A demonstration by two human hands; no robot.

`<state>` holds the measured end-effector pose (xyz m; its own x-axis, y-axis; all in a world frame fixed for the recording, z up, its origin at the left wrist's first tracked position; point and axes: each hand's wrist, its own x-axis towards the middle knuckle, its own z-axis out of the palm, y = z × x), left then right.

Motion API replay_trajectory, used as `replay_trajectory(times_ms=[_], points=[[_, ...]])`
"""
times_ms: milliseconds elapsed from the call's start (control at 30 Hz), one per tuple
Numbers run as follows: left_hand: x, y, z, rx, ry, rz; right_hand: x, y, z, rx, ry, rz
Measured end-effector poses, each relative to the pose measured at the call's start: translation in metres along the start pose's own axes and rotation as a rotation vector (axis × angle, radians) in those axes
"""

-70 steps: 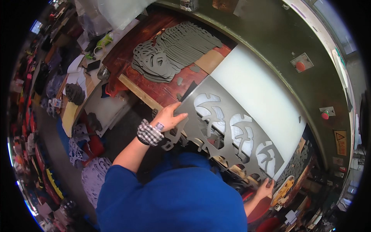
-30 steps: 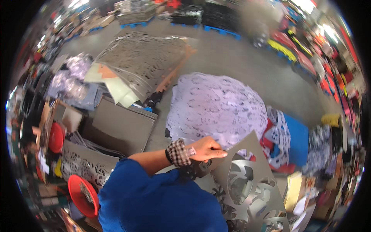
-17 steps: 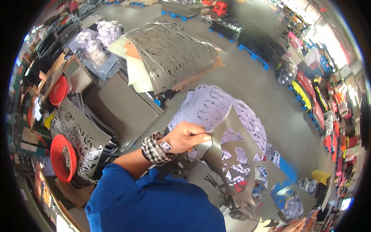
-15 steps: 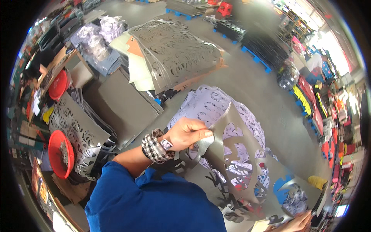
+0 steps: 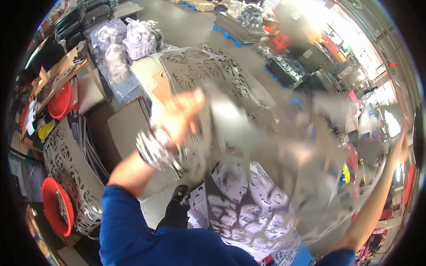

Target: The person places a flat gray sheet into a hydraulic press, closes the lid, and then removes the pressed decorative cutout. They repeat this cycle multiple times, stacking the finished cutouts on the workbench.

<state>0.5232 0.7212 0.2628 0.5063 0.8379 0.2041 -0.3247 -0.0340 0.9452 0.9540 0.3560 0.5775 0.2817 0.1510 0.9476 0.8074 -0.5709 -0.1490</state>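
A thin grey cut-out sheet, badly smeared by motion, hangs in the air between my hands. Toward the middle left, my left hand is raised beside its near-left end. The fingers there are blurred, so whether they grip the sheet does not show. A checkered scrunchie circles that wrist. Far out to the right, my right hand is lifted with the arm stretched, closed at the sheet's outer edge. Below the sheet lies a stack of lilac cut-out sheets.
Ahead stands a tall stack of grey cut-out sheets. Two red basins and more patterned sheets are on the left. Bagged goods sit at the back left. Loaded pallets stand farther off. My shoe is beside the lilac stack.
Both hands have gone up, the left one leftward and the right one far up. The grey sheet has swung up off the lilac stack, uncovering more of it. My view has shifted too.
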Motion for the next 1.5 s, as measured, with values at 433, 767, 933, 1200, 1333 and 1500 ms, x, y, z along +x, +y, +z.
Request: replay_trajectory(times_ms=[433, 767, 933, 1200, 1333, 1500], points=[[0.132, -0.206, -0.159, 0.647, 0.326, -0.299, -0.43, -0.154, 0.209, 0.503, -1.277, 0.112], [-0.1, -0.115, -0.066, -0.901, 0.469, -0.435, -0.588, -0.179, 0.041, 1.134, -1.547, 0.808], [-0.226, -0.064, -0.023, -1.089, 0.426, -0.306, -0.572, -0.225, 0.007, 2.017, -1.611, 1.228], [-0.413, -0.033, -0.022, -0.982, 0.822, -0.176, -0.557, -0.268, -0.086, 1.986, -1.862, 1.601], [-0.505, -0.032, -0.032, -1.041, 1.08, 0.026, -0.572, -0.288, -0.128, 2.075, -2.054, 1.448], [-0.612, -0.037, -0.043, -0.979, 1.242, 0.27, -0.598, -0.291, -0.216, 1.968, -2.61, 0.908]])
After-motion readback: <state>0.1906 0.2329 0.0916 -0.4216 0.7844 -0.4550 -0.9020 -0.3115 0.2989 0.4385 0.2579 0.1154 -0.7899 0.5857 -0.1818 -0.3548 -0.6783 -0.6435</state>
